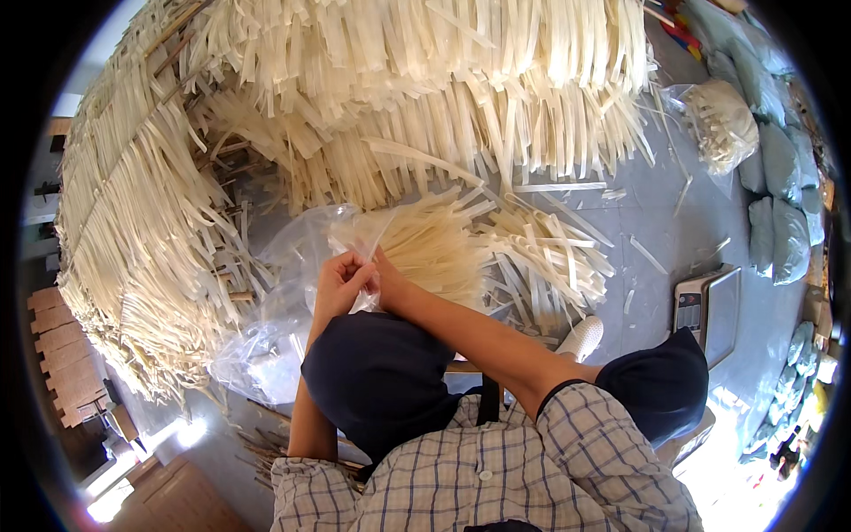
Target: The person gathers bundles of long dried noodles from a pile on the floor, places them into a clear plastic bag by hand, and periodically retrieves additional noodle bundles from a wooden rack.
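My left hand [340, 280] has its thumb and fingers pinched on a clear plastic bag [292, 249]. Close beside it, my right hand [391, 282] also grips the gathered plastic, its fingers partly hidden by the film. Just beyond my hands, a bundle of pale, flat, dried noodle strips [429, 249] lies on its side; the plastic covers its left end. Looser strips [555, 256] spread to the right of the bundle. More crumpled clear plastic [266, 359] lies left of my knee.
Strips hang thickly on racks of sticks [465, 40] ahead and to the left [146, 219]. At right are a weighing scale [708, 312], a filled clear bag [721, 126] and stacked greenish bags [781, 173]. Cardboard boxes [186, 499] stand lower left; thin sticks [256, 459] lie nearby.
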`<state>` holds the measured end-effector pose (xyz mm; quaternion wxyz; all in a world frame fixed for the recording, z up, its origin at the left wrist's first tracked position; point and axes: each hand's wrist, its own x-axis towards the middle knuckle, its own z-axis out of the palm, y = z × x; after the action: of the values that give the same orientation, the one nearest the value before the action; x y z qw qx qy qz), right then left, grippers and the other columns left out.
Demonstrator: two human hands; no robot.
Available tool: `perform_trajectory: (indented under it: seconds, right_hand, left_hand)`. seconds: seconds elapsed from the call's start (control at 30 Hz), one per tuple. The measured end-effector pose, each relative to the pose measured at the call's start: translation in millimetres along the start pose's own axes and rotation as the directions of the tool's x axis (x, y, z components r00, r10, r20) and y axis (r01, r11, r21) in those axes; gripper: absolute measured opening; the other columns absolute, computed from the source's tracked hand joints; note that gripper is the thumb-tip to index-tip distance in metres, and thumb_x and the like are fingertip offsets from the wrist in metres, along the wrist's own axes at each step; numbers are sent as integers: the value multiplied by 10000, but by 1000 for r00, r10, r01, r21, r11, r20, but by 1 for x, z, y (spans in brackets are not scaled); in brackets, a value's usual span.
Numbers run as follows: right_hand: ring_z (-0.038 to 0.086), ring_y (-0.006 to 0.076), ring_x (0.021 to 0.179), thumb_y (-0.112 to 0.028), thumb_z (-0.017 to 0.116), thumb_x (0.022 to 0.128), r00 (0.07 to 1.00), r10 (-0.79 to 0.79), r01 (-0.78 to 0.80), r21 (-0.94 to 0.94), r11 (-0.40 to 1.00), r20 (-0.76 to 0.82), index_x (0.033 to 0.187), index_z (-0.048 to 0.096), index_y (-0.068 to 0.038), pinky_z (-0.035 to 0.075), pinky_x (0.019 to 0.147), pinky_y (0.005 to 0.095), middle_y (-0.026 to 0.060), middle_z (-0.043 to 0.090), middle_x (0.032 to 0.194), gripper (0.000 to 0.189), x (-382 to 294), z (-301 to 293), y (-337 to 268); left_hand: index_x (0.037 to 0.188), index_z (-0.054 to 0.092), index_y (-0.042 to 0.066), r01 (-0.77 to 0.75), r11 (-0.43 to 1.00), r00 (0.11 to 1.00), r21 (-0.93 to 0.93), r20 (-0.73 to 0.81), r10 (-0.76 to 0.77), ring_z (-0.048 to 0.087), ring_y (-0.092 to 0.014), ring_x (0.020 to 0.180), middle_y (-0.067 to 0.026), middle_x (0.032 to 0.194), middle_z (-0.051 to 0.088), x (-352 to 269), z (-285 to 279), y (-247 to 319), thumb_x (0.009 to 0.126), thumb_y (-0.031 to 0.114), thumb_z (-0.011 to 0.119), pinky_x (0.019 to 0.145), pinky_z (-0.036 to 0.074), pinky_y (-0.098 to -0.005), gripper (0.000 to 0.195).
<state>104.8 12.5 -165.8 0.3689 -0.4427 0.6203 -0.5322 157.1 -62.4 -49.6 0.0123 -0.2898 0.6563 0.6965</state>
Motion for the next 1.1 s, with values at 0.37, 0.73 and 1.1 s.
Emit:
perform_trajectory:
  seconds: [0.37, 0.73, 1.1]
  right_hand:
    - [401, 348, 1121, -49, 469, 803, 747, -108, -233, -410, 882, -656, 1155, 454, 2, 283, 968, 421, 196, 462, 1178, 357, -100, -120, 21]
    - [105, 368, 1299, -456, 731, 589, 471, 243, -782, -273, 560, -848, 1330, 123, 44, 115, 1055, 439, 222, 161, 1387, 1081, -206, -230, 92]
    - [0, 392, 1310, -625, 747, 353, 665, 433, -745, -506, 434, -609, 1373, 5, -38, 31, 1022, 563, 252, 23, 1407, 1391, -192, -173, 85]
  left_hand:
    - [691, 537, 2, 74, 997, 997, 0, -1, -74, 550, -97, 555, -58, 599, 585, 3, 4, -14, 812, 121, 567, 531, 418, -225, 172]
    - [620, 542, 0, 214, 958, 962, 188, 131, -241, 538, -94, 549, -71, 594, 590, 8, 6, -21, 804, 193, 610, 530, 402, -224, 275]
    - [649, 536, 4, 264, 936, 944, 234, 137, -301, 536, -100, 566, -68, 611, 586, 18, 17, -16, 815, 194, 605, 555, 408, -228, 262]
